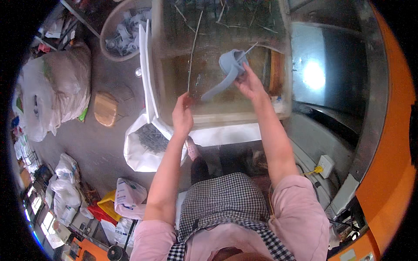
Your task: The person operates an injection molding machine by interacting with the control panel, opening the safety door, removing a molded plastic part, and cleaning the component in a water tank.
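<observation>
The right hand [249, 82] is closed on the far, hooked end of a curved grey plastic part [226, 74], held up over a large clear plastic tub [285, 65]. The part's long axis runs from that hooked end, far and right, down to a tapering tip, near and left, so the tip points toward the left hand [183, 114]. A thin straight rod [246, 51] sticks out of the hooked end toward the far right, just beyond the fingers.

The left hand sits at the tub's near wall, fingers drawn together around the lower end of a long thin metal rod [192, 54] that rises almost straight away from the person. That rod stands just left of the grey part's tip; whether they touch cannot be made out. The right hand is plainly the nearer one to the grey part, since it grips it.

More thin rods lie scattered in the far half of the tub, blurred by its cloudy wall. On the floor to the left, a white sack [137, 152] lies open with a heap of dark rods inside, and a round basin [114, 21] of grey parts is cut off by the picture's far edge.
</observation>
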Action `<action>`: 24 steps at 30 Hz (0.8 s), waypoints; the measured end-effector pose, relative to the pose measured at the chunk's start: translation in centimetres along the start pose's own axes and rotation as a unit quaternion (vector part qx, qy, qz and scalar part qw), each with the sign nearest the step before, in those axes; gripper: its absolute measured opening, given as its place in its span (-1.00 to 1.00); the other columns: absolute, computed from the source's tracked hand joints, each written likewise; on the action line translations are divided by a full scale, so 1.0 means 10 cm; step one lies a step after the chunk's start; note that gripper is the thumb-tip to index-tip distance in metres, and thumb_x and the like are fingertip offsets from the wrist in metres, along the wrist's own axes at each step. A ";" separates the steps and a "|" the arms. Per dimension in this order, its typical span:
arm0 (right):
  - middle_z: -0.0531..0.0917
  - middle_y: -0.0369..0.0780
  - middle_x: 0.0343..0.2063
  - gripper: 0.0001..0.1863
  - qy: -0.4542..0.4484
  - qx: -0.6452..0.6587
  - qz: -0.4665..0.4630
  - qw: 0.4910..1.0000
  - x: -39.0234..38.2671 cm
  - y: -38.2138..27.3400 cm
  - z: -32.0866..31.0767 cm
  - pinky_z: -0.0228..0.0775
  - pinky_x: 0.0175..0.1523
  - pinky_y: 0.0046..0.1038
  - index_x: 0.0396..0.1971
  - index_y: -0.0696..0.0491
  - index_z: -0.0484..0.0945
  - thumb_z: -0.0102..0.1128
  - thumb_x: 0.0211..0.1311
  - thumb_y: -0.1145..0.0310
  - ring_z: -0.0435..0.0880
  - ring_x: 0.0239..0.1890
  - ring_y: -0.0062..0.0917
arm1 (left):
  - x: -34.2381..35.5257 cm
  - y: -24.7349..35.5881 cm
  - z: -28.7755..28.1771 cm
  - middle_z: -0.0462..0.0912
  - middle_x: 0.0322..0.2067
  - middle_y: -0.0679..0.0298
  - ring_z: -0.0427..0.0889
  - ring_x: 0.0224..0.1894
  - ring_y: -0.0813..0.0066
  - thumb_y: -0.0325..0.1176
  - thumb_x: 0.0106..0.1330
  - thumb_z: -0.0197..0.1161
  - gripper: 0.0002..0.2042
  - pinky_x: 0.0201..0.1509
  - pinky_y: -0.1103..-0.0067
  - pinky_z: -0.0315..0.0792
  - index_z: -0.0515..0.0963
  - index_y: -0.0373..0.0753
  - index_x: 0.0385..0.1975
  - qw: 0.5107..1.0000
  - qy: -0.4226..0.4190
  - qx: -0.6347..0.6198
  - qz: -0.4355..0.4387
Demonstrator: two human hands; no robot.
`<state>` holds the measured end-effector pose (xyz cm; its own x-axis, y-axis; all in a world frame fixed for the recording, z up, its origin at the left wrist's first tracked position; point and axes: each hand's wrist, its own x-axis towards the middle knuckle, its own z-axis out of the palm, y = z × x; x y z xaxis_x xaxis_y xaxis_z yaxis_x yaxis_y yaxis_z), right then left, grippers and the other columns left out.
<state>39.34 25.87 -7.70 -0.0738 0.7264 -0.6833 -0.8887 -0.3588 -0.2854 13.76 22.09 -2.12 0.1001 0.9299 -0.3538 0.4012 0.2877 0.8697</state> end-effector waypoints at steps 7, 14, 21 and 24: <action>0.29 -0.12 -0.06 -0.47 -0.026 0.071 -0.106 0.991 -0.76 -0.24 0.38 0.40 -0.01 -0.27 0.01 0.12 0.20 0.13 0.09 0.22 0.32 -0.01 -0.36 | -0.44 0.91 -0.20 0.43 -0.17 -0.04 0.42 -0.08 0.09 -0.64 0.05 -0.13 -0.64 0.03 0.42 0.27 0.31 -0.41 -0.08 0.981 0.048 0.161 0.094; 0.35 -0.17 -0.02 -0.61 -0.030 0.069 -0.161 0.984 -2.04 -0.11 1.19 0.40 -0.04 -0.46 0.04 0.07 0.24 -0.13 0.24 0.25 0.43 -0.10 -0.50 | -1.57 3.12 0.32 0.32 -0.06 -0.01 0.27 0.04 0.01 -0.51 0.01 0.18 -0.57 0.13 0.32 0.15 0.33 -0.30 -0.05 0.880 -0.103 0.164 0.433; 0.41 -0.23 -0.17 -0.50 0.101 0.172 -0.369 0.908 -2.88 -0.07 1.06 0.43 -0.24 -0.49 -0.04 0.10 0.33 0.06 0.12 0.06 0.42 -0.20 -0.55 | -3.61 4.69 1.17 0.27 0.03 0.01 0.33 -0.02 0.06 -0.45 0.00 0.23 -0.56 0.01 0.33 0.27 0.35 -0.33 -0.06 0.582 -0.342 0.008 0.738; 0.45 -0.24 -0.18 -0.54 0.135 0.125 -0.356 0.916 -3.39 -0.06 1.43 0.39 -0.20 -0.42 -0.09 0.11 0.38 0.08 0.12 0.09 0.45 -0.24 -0.55 | -4.25 5.11 1.29 0.11 0.14 -0.02 0.37 -0.10 0.09 -0.43 -0.01 0.24 -0.55 -0.06 0.38 0.33 0.29 -0.43 -0.11 0.474 -0.387 0.028 0.791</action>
<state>35.93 9.84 25.20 0.6496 0.5403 -0.5348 -0.7464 0.3200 -0.5835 41.79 -5.70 52.93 0.6104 -0.3957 0.6861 -0.7113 -0.6550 0.2550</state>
